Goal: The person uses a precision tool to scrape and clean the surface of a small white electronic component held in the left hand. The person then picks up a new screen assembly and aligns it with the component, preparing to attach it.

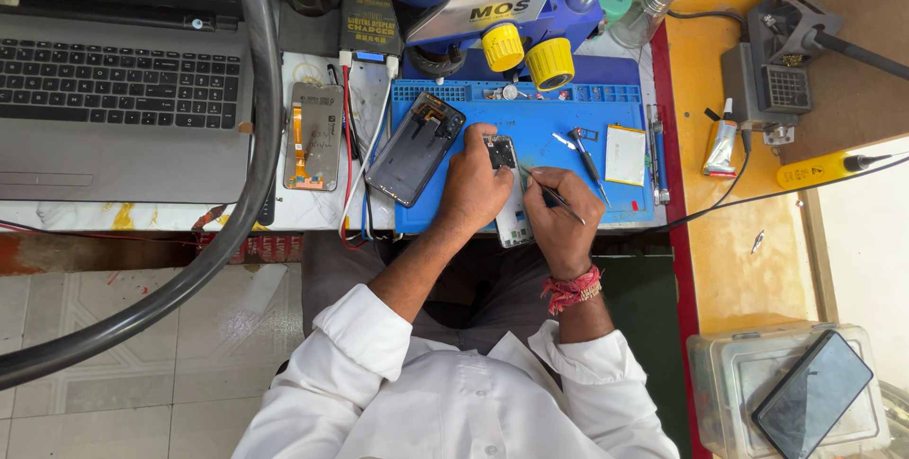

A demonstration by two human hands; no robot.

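Head view: we look straight down on two bare hands at work over a blue repair mat (568,189).
Left grip: our left hand (473,189) is clamped on the opened phone body (507,189), fingers folded over its upper end, pinning it to the mat.
Right grip: our right hand (561,222) is pinched together on thin tweezers (549,192), held pen-fashion, tips resting at the phone's inner frame.
Phone body, place: near the front edge of the mat, between our hands, its lower end showing pale below the left palm.
Phone body, handling: we judge it light, stiff and flat, with exposed boards and connectors that look fragile; best taken by the side rails, away from the open inside.
Tweezers, handling: we judge them light, slim and sharp-tipped, apt to slip; best held at mid-shaft.
Just beside: a dark screen panel (415,149) lies tilted to the left of the left hand; a pale flat battery (625,154) lies to the right.
Further out: a spare phone back (314,135) on the worktop (142,215), then a laptop (114,90).
Far right: a glue tube (720,145) on the orange side shelf (748,260).
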